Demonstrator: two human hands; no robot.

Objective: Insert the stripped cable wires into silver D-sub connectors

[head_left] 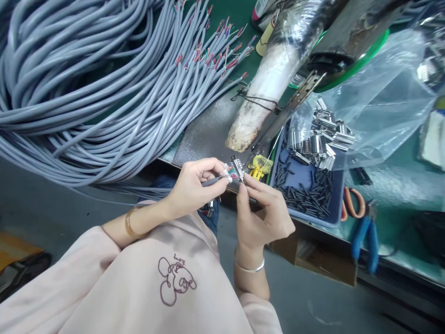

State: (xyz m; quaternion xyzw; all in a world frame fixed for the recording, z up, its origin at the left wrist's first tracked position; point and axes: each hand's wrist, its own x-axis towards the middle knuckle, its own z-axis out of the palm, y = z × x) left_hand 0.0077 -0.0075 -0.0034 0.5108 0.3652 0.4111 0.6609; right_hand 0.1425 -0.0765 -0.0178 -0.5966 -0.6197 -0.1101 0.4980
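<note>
Connector pinched in the right hand and cable in the left hand, I'd brace both steadily, aligning the wires squarely.

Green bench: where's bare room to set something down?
Best: the green bench between the clear bag, blue-handled pliers and dark item at right. Smaller: the dark plate beyond the left hand, between the gray cables and white wrapped pole. Crowded: left side, under cables; blue tray, with black sleeves and metal connectors.
</note>
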